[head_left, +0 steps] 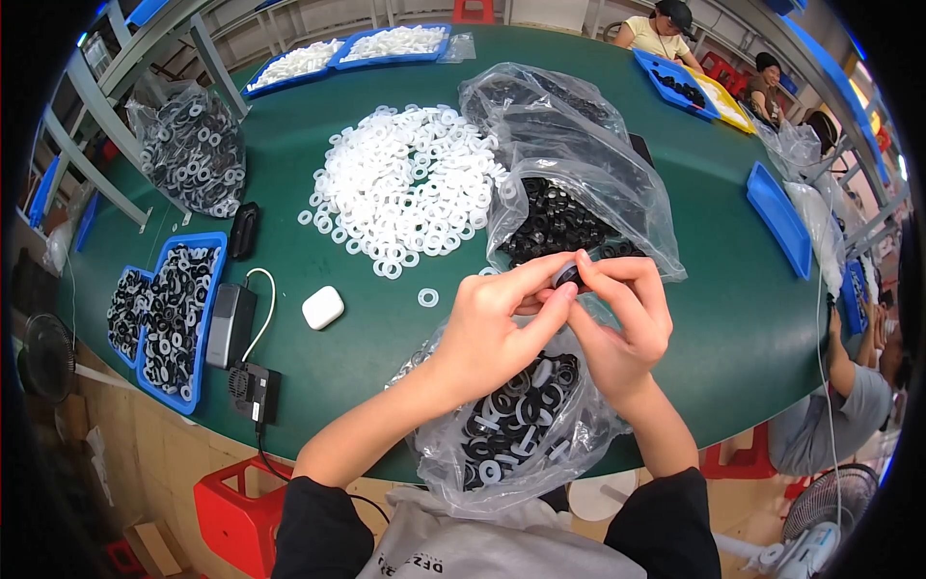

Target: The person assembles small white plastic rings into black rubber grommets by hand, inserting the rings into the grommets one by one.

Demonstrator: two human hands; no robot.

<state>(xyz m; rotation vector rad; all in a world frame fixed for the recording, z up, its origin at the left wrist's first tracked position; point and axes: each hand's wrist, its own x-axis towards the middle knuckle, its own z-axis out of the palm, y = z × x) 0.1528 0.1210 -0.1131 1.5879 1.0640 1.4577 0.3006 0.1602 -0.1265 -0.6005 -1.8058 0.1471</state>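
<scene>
The small dark ring (566,275) sits above the bag of mixed rings (590,436), pinched narrowly between the fingertips of the left hand (494,320) and right hand (625,323); likely best held level, 2 thumbs pressing evenly, wrists clear of the white rings (449,183).

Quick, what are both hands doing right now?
Left hand: closed, pinching a small dark piece with thumb and fingers.
Right hand: closed, gripping that same small dark piece from the other side.
</scene>
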